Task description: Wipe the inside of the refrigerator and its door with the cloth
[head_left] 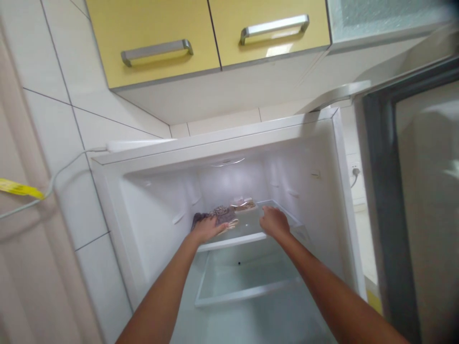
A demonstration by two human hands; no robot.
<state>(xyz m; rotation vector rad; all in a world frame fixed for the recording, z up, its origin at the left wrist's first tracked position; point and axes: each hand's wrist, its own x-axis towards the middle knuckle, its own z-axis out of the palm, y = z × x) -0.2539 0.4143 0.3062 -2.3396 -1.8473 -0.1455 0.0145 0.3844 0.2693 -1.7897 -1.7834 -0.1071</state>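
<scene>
My left hand point(208, 229) lies on a grey-purple patterned cloth point(224, 213) with a pale edge, its fingers flat and thumb stretched out. The cloth rests at the left of the upper glass shelf point(247, 229) inside an open refrigerator. My right hand point(275, 222) is over the right part of that shelf, its fingers curled in with nothing visible in them. Whether it touches the glass I cannot tell. Toward the back of the shelf is a small pinkish-brown item point(244, 204), too blurred to name.
A lower shelf point(247, 295) with a white front rim sits beneath. The refrigerator door point(387, 200) stands open on the right. Yellow cabinets point(154, 28) with metal handles hang above. At left, a white cord point(68, 165) with a yellow tag point(21, 188) crosses the tiled wall.
</scene>
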